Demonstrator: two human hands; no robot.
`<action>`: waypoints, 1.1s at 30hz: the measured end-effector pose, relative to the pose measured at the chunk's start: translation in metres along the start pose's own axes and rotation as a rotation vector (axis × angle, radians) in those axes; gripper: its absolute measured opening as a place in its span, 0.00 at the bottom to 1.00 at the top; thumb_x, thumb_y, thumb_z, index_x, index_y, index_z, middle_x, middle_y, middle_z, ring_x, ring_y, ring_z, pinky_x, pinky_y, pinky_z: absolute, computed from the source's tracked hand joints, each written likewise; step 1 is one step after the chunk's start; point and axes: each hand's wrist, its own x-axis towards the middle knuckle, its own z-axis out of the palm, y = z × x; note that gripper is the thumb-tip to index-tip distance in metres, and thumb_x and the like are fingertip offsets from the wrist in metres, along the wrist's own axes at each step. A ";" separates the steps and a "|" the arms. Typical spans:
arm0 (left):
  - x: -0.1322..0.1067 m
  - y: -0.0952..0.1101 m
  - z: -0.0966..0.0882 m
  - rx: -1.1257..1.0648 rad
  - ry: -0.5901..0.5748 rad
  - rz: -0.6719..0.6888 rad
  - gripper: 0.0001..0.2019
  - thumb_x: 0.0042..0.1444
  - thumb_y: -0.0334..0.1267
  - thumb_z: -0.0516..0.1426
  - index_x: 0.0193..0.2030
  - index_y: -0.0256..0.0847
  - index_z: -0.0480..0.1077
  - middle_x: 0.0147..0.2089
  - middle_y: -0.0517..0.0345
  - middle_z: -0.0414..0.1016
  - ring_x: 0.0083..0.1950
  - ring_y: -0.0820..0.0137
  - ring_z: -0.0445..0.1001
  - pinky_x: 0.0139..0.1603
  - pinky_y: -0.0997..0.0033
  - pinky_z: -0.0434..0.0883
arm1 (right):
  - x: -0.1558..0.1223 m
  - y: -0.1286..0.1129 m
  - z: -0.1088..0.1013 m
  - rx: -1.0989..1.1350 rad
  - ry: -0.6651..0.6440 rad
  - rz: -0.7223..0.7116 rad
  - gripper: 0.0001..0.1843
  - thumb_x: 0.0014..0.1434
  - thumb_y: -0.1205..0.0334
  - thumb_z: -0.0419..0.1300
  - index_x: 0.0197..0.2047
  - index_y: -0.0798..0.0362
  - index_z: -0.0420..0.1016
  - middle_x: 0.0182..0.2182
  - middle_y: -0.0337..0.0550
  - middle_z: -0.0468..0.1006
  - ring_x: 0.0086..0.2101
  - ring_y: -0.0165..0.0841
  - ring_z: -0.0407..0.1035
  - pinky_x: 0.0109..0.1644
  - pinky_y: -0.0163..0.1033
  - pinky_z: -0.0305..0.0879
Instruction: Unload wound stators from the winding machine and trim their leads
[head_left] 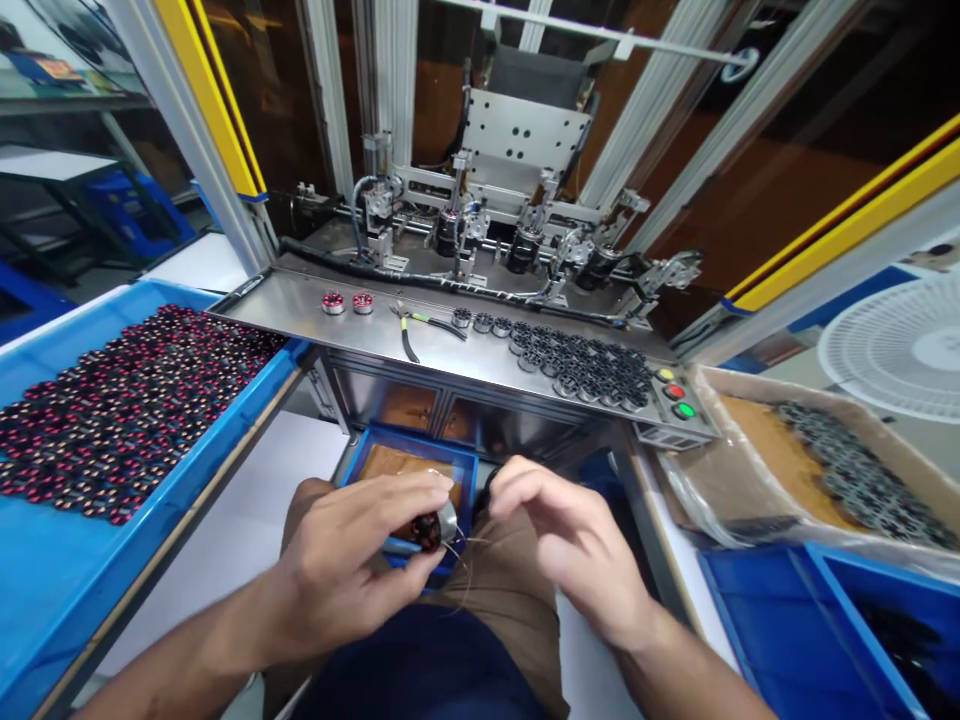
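In the head view my left hand (360, 550) grips a small motor stator (429, 530) between thumb and fingers, above my lap. The stator has dark copper-wound coils and a silvery metal ring on its right side. Thin loose copper wires (466, 560) trail from it toward my right hand (577, 550). That hand is curled with its fingers bent close together, a short way right of the stator. Whether its fingertips pinch a wire end is too fine to make out. Beneath the stator, a blue bin (469, 475) with brown cardboard inside stands low between my knees.
Cutting pliers (409, 335), two red-topped stators (348, 303) and many black ones (585, 365) lie on the metal ledge (300, 300) of a machine (517, 200). A blue tray (281, 365) of wound stators stands left. A lined box (742, 420) and fan (900, 340) are right.
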 end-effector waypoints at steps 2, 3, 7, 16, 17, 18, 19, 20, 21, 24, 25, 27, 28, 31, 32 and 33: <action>0.001 0.001 -0.003 0.050 -0.029 0.044 0.28 0.51 0.24 0.63 0.59 0.38 0.67 0.51 0.47 0.81 0.51 0.67 0.80 0.57 0.74 0.74 | 0.006 -0.012 0.004 -0.093 -0.088 0.025 0.14 0.60 0.51 0.63 0.33 0.55 0.74 0.31 0.42 0.74 0.33 0.32 0.68 0.38 0.39 0.65; 0.001 0.001 -0.004 0.051 -0.047 0.032 0.29 0.51 0.25 0.63 0.61 0.40 0.65 0.51 0.48 0.81 0.51 0.67 0.80 0.57 0.73 0.74 | 0.009 -0.018 0.007 -0.142 -0.114 0.018 0.11 0.61 0.56 0.63 0.32 0.55 0.73 0.29 0.41 0.74 0.31 0.31 0.68 0.37 0.37 0.65; -0.007 0.000 -0.010 -0.037 -0.159 -0.071 0.34 0.52 0.25 0.63 0.65 0.48 0.61 0.56 0.51 0.78 0.56 0.64 0.78 0.59 0.67 0.73 | 0.019 -0.028 0.007 -0.451 -0.144 -0.255 0.05 0.63 0.69 0.57 0.35 0.55 0.73 0.30 0.43 0.74 0.32 0.31 0.67 0.37 0.38 0.66; -0.017 0.001 -0.019 -0.103 -0.171 -0.164 0.26 0.52 0.26 0.63 0.58 0.47 0.69 0.56 0.51 0.78 0.56 0.63 0.77 0.58 0.67 0.74 | 0.022 -0.037 -0.019 -0.934 -0.285 -0.583 0.07 0.66 0.66 0.55 0.41 0.57 0.74 0.32 0.51 0.77 0.33 0.37 0.68 0.34 0.44 0.67; -0.017 0.002 -0.017 -0.069 -0.153 -0.162 0.26 0.53 0.26 0.63 0.58 0.46 0.69 0.57 0.50 0.78 0.56 0.64 0.78 0.58 0.68 0.74 | 0.021 -0.040 -0.015 -0.896 -0.250 -0.551 0.08 0.64 0.61 0.60 0.42 0.57 0.74 0.33 0.51 0.77 0.33 0.37 0.69 0.35 0.44 0.67; -0.016 0.002 -0.015 -0.037 -0.134 -0.154 0.25 0.53 0.26 0.62 0.58 0.46 0.69 0.57 0.49 0.78 0.56 0.64 0.78 0.59 0.69 0.74 | 0.021 -0.042 -0.010 -0.859 -0.229 -0.530 0.13 0.62 0.55 0.63 0.43 0.57 0.73 0.33 0.51 0.77 0.33 0.37 0.69 0.35 0.44 0.68; -0.016 0.002 -0.012 -0.011 -0.117 -0.144 0.25 0.54 0.26 0.62 0.58 0.45 0.69 0.57 0.49 0.77 0.56 0.65 0.78 0.59 0.70 0.73 | 0.021 -0.044 -0.003 -0.830 -0.226 -0.519 0.18 0.60 0.50 0.64 0.42 0.57 0.73 0.33 0.51 0.77 0.33 0.37 0.69 0.35 0.44 0.68; -0.016 0.002 -0.011 0.007 -0.101 -0.133 0.25 0.54 0.26 0.62 0.58 0.44 0.69 0.57 0.49 0.77 0.56 0.66 0.78 0.59 0.71 0.73 | 0.022 -0.044 0.005 -0.820 -0.239 -0.513 0.18 0.59 0.49 0.64 0.41 0.57 0.73 0.32 0.50 0.76 0.32 0.37 0.68 0.35 0.44 0.68; -0.016 0.002 -0.010 0.016 -0.089 -0.122 0.25 0.54 0.25 0.62 0.58 0.44 0.69 0.57 0.49 0.77 0.56 0.66 0.78 0.58 0.72 0.73 | 0.022 -0.043 0.013 -0.826 -0.254 -0.511 0.14 0.61 0.52 0.63 0.39 0.57 0.73 0.31 0.49 0.76 0.32 0.36 0.68 0.34 0.43 0.67; -0.021 0.000 -0.017 -0.014 -0.073 -0.153 0.25 0.54 0.25 0.62 0.58 0.46 0.69 0.57 0.51 0.78 0.55 0.66 0.78 0.58 0.71 0.74 | 0.024 -0.035 0.028 -0.861 -0.308 -0.526 0.06 0.63 0.68 0.56 0.35 0.56 0.73 0.30 0.47 0.75 0.31 0.34 0.67 0.35 0.42 0.65; -0.024 -0.002 -0.022 -0.041 -0.077 -0.190 0.25 0.53 0.26 0.63 0.57 0.47 0.70 0.56 0.52 0.78 0.55 0.65 0.78 0.58 0.70 0.74 | 0.025 -0.033 0.029 -0.862 -0.333 -0.532 0.07 0.63 0.71 0.55 0.35 0.56 0.73 0.30 0.46 0.76 0.31 0.33 0.66 0.35 0.41 0.64; -0.032 -0.006 -0.035 -0.115 -0.079 -0.290 0.24 0.52 0.27 0.64 0.55 0.50 0.72 0.54 0.54 0.80 0.55 0.63 0.78 0.59 0.67 0.74 | 0.035 -0.027 0.024 -0.838 -0.390 -0.526 0.08 0.64 0.70 0.55 0.35 0.55 0.74 0.29 0.45 0.76 0.31 0.33 0.66 0.36 0.40 0.64; -0.036 -0.008 -0.040 -0.163 -0.061 -0.342 0.23 0.52 0.27 0.65 0.54 0.51 0.73 0.53 0.55 0.80 0.55 0.62 0.78 0.58 0.66 0.75 | 0.044 -0.024 0.019 -0.812 -0.415 -0.510 0.08 0.65 0.69 0.55 0.35 0.55 0.74 0.29 0.44 0.76 0.31 0.32 0.67 0.36 0.40 0.64; -0.045 -0.016 -0.050 -0.316 0.124 -0.496 0.20 0.52 0.28 0.65 0.52 0.50 0.76 0.52 0.54 0.81 0.56 0.62 0.78 0.57 0.67 0.76 | 0.093 -0.005 0.007 -0.756 -0.360 -0.427 0.07 0.65 0.62 0.59 0.34 0.53 0.74 0.32 0.44 0.78 0.35 0.33 0.71 0.42 0.39 0.68; -0.047 -0.019 -0.049 -0.354 0.208 -0.542 0.19 0.53 0.28 0.65 0.51 0.49 0.76 0.53 0.54 0.81 0.56 0.63 0.78 0.57 0.69 0.76 | 0.116 0.005 0.006 -0.783 -0.278 -0.381 0.08 0.63 0.57 0.62 0.38 0.53 0.75 0.36 0.45 0.79 0.38 0.34 0.72 0.45 0.40 0.68; -0.047 -0.021 -0.047 -0.382 0.286 -0.585 0.19 0.53 0.28 0.65 0.51 0.49 0.76 0.53 0.54 0.80 0.56 0.64 0.78 0.56 0.70 0.76 | 0.139 0.015 0.007 -0.868 -0.171 -0.311 0.14 0.61 0.52 0.64 0.44 0.54 0.75 0.42 0.48 0.79 0.43 0.37 0.72 0.50 0.42 0.68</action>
